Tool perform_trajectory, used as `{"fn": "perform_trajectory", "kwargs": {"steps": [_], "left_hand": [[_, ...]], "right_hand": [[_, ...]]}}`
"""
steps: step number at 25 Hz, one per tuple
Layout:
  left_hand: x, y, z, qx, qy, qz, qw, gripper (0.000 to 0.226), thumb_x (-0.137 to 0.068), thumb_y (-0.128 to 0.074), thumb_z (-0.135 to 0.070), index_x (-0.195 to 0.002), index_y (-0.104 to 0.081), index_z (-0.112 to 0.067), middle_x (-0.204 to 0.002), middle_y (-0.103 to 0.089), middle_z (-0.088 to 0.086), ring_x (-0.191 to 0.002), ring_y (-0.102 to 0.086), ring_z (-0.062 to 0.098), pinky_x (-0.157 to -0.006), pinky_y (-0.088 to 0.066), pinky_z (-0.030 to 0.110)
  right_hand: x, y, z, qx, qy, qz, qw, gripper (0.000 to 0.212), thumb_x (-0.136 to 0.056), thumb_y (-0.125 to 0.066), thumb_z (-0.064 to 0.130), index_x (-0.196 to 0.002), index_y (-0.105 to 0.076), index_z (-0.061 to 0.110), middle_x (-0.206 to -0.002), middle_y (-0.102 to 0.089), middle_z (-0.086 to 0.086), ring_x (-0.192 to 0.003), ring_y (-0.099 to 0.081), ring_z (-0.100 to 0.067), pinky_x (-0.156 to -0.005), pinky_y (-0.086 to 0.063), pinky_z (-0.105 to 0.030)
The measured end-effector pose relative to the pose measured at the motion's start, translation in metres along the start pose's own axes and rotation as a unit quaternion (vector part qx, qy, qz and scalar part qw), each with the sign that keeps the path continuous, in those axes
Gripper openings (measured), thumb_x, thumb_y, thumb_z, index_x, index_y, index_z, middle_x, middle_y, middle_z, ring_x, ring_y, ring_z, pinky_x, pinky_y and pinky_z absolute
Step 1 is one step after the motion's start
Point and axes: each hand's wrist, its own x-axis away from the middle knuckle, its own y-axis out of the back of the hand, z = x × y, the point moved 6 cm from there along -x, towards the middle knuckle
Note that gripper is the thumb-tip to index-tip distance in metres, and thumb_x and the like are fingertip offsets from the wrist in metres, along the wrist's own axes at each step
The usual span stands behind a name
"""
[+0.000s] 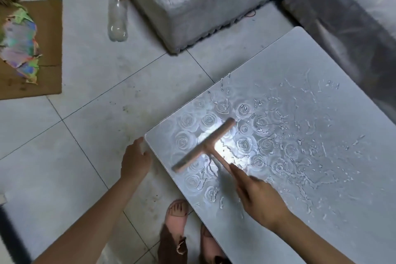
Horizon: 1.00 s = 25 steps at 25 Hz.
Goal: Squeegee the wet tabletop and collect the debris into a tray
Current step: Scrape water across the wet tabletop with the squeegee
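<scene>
A low white tabletop [300, 70] with a rose pattern carries streaks and drops of water across its near and middle parts. A pale pink T-shaped squeegee [205, 146] lies blade-down near the table's left corner. My right hand [257, 197] grips its handle from the near side, forefinger stretched along the shaft. My left hand [135, 161] hangs beside the table's left corner, fingers loosely curled, holding nothing. No tray is in view.
The floor is light tile. An empty plastic bottle [117, 18] lies at the back left. A cardboard sheet [49, 49] with crumpled coloured paper [19, 43] sits at the far left. A grey upholstered block [192, 2] stands behind the table. My sandalled feet [177, 218] are below.
</scene>
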Motion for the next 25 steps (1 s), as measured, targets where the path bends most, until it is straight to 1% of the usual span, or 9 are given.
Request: {"fn": "perform_trajectory", "kwargs": {"steps": [3,6,9,11,15,18,21,23,25], "left_hand": [[-0.008,-0.004,-0.011,-0.109,-0.081,0.064,0.989,0.059,-0.092,-0.041,-0.005,-0.149,-0.027,-0.011,-0.157,-0.02,0.012,-0.142,-0.024,0.03,-0.113,-0.025,0.037],[-0.019,-0.001,-0.021,-0.163,-0.13,0.096,0.973,0.06,-0.092,-0.038,-0.003,-0.15,-0.022,-0.008,-0.16,-0.011,0.006,-0.145,-0.016,0.026,-0.115,-0.023,0.034],[-0.029,0.0,-0.031,-0.162,-0.148,0.111,0.969,0.06,-0.091,-0.038,0.0,-0.149,-0.025,-0.005,-0.158,-0.019,0.008,-0.144,-0.021,0.023,-0.115,-0.022,0.031],[-0.032,0.001,-0.035,-0.173,-0.148,0.104,0.968,0.058,-0.091,-0.039,0.0,-0.148,-0.028,-0.006,-0.156,-0.027,0.008,-0.141,-0.029,0.024,-0.112,-0.026,0.031],[-0.031,0.003,-0.041,-0.225,-0.163,0.09,0.956,0.054,-0.092,-0.037,-0.002,-0.145,-0.034,-0.008,-0.15,-0.035,0.007,-0.131,-0.041,0.027,-0.1,-0.036,0.032],[-0.033,0.004,-0.045,-0.25,-0.157,0.092,0.951,0.048,-0.09,-0.038,-0.003,-0.138,-0.041,-0.006,-0.141,-0.043,0.009,-0.122,-0.048,0.03,-0.093,-0.04,0.033],[-0.041,0.004,-0.049,-0.269,-0.147,0.095,0.947,0.044,-0.089,-0.04,-0.004,-0.133,-0.049,-0.006,-0.135,-0.049,0.013,-0.121,-0.049,0.032,-0.095,-0.039,0.034],[-0.046,0.006,-0.051,-0.25,-0.14,0.095,0.953,0.042,-0.092,-0.039,-0.006,-0.132,-0.052,-0.005,-0.136,-0.051,0.015,-0.124,-0.048,0.032,-0.098,-0.037,0.034],[-0.05,0.011,-0.05,-0.214,-0.128,0.092,0.964,0.04,-0.094,-0.037,-0.008,-0.131,-0.055,-0.007,-0.137,-0.053,0.015,-0.126,-0.047,0.032,-0.1,-0.036,0.033]], "right_hand": [[0.022,0.02,0.005,0.013,-0.028,-0.019,0.999,0.054,-0.097,-0.035,0.033,-0.145,-0.012,0.044,-0.089,-0.055,-0.002,-0.082,-0.061,-0.029,-0.06,-0.038,-0.033],[-0.013,0.046,0.054,0.013,0.023,-0.065,0.998,0.05,-0.094,-0.037,0.029,-0.14,-0.021,0.041,-0.086,-0.048,-0.004,-0.078,-0.059,-0.035,-0.057,-0.034,-0.033],[-0.067,0.045,0.092,0.008,0.021,-0.041,0.999,0.041,-0.094,-0.04,0.023,-0.134,-0.035,0.03,-0.087,-0.043,-0.007,-0.083,-0.059,-0.036,-0.061,-0.034,-0.032],[-0.078,0.043,0.092,0.007,0.012,-0.039,0.999,0.041,-0.094,-0.04,0.022,-0.134,-0.037,0.03,-0.084,-0.042,-0.005,-0.084,-0.059,-0.036,-0.062,-0.034,-0.031],[-0.02,0.033,0.039,0.006,-0.046,-0.01,0.999,0.048,-0.095,-0.038,0.027,-0.14,-0.029,0.043,-0.094,-0.057,-0.007,-0.09,-0.06,-0.035,-0.065,-0.041,-0.033],[0.021,0.047,0.016,0.008,-0.094,0.009,0.996,0.049,-0.097,-0.033,0.032,-0.139,-0.021,0.053,-0.091,-0.057,-0.004,-0.088,-0.06,-0.031,-0.067,-0.044,-0.034],[0.006,0.056,0.044,0.017,-0.036,-0.008,0.999,0.055,-0.095,-0.035,0.03,-0.141,-0.012,0.051,-0.088,-0.052,-0.005,-0.085,-0.059,-0.033,-0.064,-0.04,-0.035],[-0.03,0.058,0.076,0.001,-0.001,-0.024,1.0,0.054,-0.093,-0.039,0.026,-0.141,-0.021,0.043,-0.091,-0.05,-0.008,-0.087,-0.059,-0.036,-0.064,-0.037,-0.035],[-0.065,0.047,0.103,-0.001,0.005,0.004,1.0,0.052,-0.092,-0.041,0.021,-0.141,-0.029,0.031,-0.103,-0.051,-0.013,-0.093,-0.059,-0.037,-0.066,-0.036,-0.035]]}}
